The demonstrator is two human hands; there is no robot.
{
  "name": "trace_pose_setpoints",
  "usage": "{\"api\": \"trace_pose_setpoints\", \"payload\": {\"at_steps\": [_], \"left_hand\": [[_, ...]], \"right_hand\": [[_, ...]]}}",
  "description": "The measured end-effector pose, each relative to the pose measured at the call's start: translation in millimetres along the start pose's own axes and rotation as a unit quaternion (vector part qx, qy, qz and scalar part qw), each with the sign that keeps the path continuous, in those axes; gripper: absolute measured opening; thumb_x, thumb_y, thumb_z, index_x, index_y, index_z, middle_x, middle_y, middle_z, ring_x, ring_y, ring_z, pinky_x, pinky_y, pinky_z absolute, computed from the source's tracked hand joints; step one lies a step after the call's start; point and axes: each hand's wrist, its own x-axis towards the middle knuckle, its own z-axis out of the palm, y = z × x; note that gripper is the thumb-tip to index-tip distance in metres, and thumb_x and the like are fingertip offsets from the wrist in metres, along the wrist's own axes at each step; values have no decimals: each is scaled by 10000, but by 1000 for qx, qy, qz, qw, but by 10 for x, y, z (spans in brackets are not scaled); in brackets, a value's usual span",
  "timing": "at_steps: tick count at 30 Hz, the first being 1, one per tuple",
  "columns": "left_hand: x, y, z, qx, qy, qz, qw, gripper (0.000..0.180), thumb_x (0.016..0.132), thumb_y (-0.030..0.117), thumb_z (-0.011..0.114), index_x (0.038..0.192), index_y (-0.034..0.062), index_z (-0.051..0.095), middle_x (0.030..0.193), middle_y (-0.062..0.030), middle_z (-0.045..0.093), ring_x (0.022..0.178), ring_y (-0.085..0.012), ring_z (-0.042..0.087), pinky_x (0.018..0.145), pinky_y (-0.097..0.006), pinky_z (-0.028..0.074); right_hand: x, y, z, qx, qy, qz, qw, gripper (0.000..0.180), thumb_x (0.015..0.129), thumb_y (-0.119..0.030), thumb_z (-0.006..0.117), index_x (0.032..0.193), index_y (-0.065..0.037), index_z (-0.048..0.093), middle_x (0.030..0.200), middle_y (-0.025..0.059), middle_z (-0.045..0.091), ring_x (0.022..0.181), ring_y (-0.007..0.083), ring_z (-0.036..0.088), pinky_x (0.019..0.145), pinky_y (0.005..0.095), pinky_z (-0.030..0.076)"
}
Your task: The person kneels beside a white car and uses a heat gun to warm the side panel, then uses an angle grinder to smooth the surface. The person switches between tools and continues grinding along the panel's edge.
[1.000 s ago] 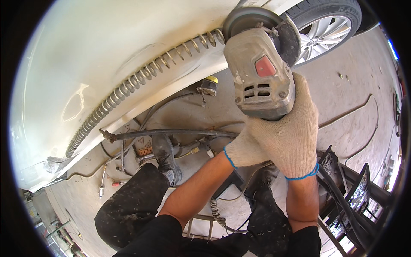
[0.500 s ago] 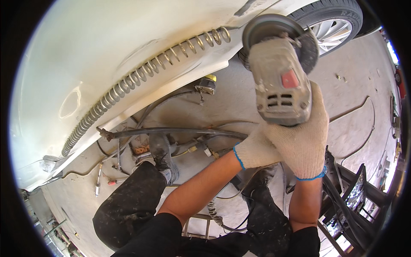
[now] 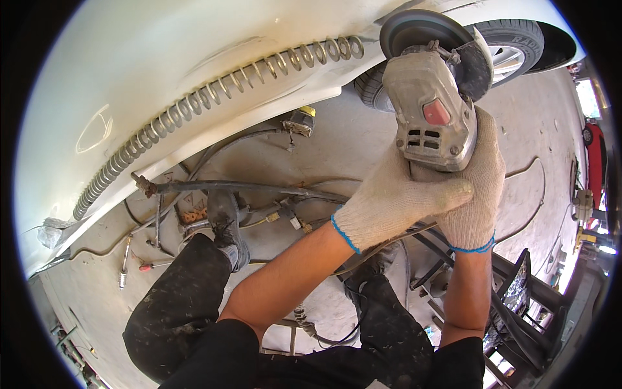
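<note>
Gloved hands (2) [image 3: 414, 207] clasp raised grinder [image 3: 431, 110].

grinder [image 3: 431, 113] rear hidden by hands, wheel [image 3: 512, 52] partly behind disc, car body cut off

Both my forearms come up from the bottom edge, bare from elbow to wrist, and meet high on the right. My left hand [image 3: 389, 207] wears a pale knit glove with a blue cuff; its fingers lie flat, pointing right, curled around what I grip. My right hand [image 3: 476, 194], gloved the same way, stands nearly upright, its fingers wrapped tight from behind, and my left fingertips rest against it. My left forearm slants up from the lower middle; my right rises almost straight.
</note>
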Motion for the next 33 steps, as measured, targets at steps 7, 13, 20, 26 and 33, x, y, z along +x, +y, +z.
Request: {"api": "trace_pose_setpoints", "payload": {"at_steps": [7,13,20,26,33], "left_hand": [[0,-32,-23,-15,23,45,999,694,764,185,815,1329,-35,476,1270,-124,599,1160,-192,577,1004,-337,471],[10,17,-71,8,24,23,999,708,760,221,825,1319,-41,479,1268,-123,598,1148,-187,580,997,-336,473],[7,-15,-144,-1,26,39,999,706,741,253,834,1295,-34,505,1245,-122,608,1144,-187,579,998,-330,468],[23,-31,-156,4,31,30,999,701,730,236,838,1290,-32,512,1242,-112,612,1147,-182,576,1000,-327,465],[6,-58,-168,-22,37,39,998,687,746,213,835,1294,-40,506,1248,-118,610,1150,-186,574,1000,-336,468]], "right_hand": [[40,-59,43,-1,-1,-13,1000,709,686,-216,864,1259,7,511,1052,156,702,960,244,701,823,348,546],[47,-31,92,-3,5,-16,1000,704,711,-217,864,1269,9,499,1051,169,700,965,264,706,809,352,552],[46,-73,137,-24,-4,-20,999,683,719,-221,854,1261,4,504,1026,177,701,953,299,708,809,364,547],[9,-36,180,-14,23,0,1000,680,709,-223,851,1255,5,517,1041,189,691,955,325,706,809,374,544],[24,-26,205,-24,18,-31,999,685,711,-242,854,1255,-2,514,1032,182,695,940,335,705,802,376,546]]}}
